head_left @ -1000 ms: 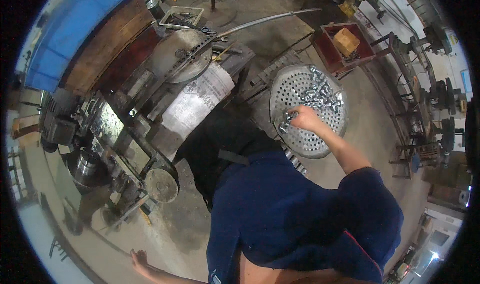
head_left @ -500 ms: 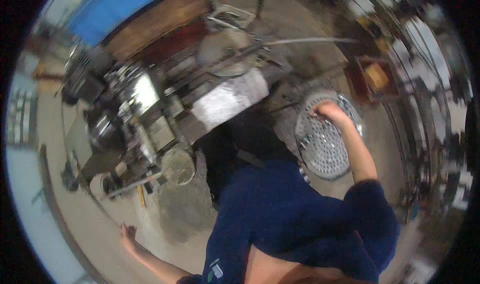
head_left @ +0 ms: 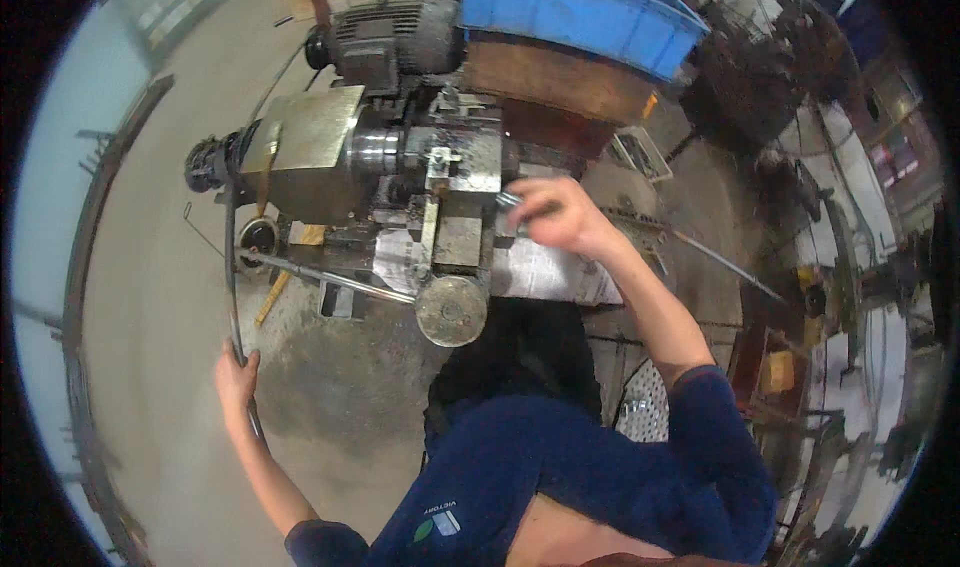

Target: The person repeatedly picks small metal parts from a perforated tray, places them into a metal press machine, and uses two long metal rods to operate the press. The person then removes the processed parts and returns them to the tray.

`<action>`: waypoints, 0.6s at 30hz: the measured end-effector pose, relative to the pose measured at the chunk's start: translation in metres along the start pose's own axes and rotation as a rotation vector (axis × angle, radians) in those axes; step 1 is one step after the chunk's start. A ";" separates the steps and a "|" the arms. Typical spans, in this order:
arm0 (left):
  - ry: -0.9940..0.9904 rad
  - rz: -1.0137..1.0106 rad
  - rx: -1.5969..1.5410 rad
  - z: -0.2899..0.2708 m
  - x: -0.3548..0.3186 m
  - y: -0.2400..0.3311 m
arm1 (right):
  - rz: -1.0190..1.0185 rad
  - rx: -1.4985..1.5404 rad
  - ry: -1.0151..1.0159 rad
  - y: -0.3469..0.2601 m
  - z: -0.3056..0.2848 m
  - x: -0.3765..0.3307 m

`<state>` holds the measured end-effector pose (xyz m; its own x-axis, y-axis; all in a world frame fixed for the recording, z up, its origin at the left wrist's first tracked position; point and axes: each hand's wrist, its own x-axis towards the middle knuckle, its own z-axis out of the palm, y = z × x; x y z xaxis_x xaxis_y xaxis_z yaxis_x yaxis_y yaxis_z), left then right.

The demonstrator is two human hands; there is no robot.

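My right hand [head_left: 562, 215] is raised over the grey metal machine [head_left: 400, 157], fingers closed on a small shiny metal part [head_left: 508, 201] close to the machine's block. My left hand [head_left: 237, 377] is stretched far out to the left and grips the end of a long dark curved lever [head_left: 231, 267] that runs up toward the machine's left end. A round metal handwheel [head_left: 451, 310] sticks out at the machine's front, just below my right hand. My dark blue sleeves fill the lower middle of the view.
A blue bin [head_left: 580, 12] on a wooden bench stands behind the machine. A perforated round metal tray [head_left: 645, 412] shows beside my right elbow. A red crate [head_left: 775, 367] and cluttered metal racks stand at the right. The concrete floor [head_left: 150, 297] lies left.
My right hand left the perforated tray and swung over to the machine with a small metal part. My left hand has taken hold of the long lever. My head turned toward the machine.
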<state>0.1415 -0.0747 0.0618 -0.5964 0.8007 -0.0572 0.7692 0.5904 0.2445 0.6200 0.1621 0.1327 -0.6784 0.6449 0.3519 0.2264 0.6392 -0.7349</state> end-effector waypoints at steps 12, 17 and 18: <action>0.127 -0.141 -0.068 0.015 -0.045 -0.014 | 0.191 -0.683 -0.292 0.036 0.086 0.176; 0.122 -0.182 -0.104 0.009 -0.048 -0.006 | 0.256 -0.412 -0.212 0.050 0.091 0.181; 0.132 -0.174 -0.093 0.010 -0.047 -0.006 | 0.225 -0.391 -0.179 0.056 0.092 0.181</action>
<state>0.1674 -0.1149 0.0533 -0.7477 0.6637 0.0197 0.6314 0.7016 0.3304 0.4458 0.2760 0.1023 -0.6847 0.7246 0.0786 0.6034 0.6240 -0.4966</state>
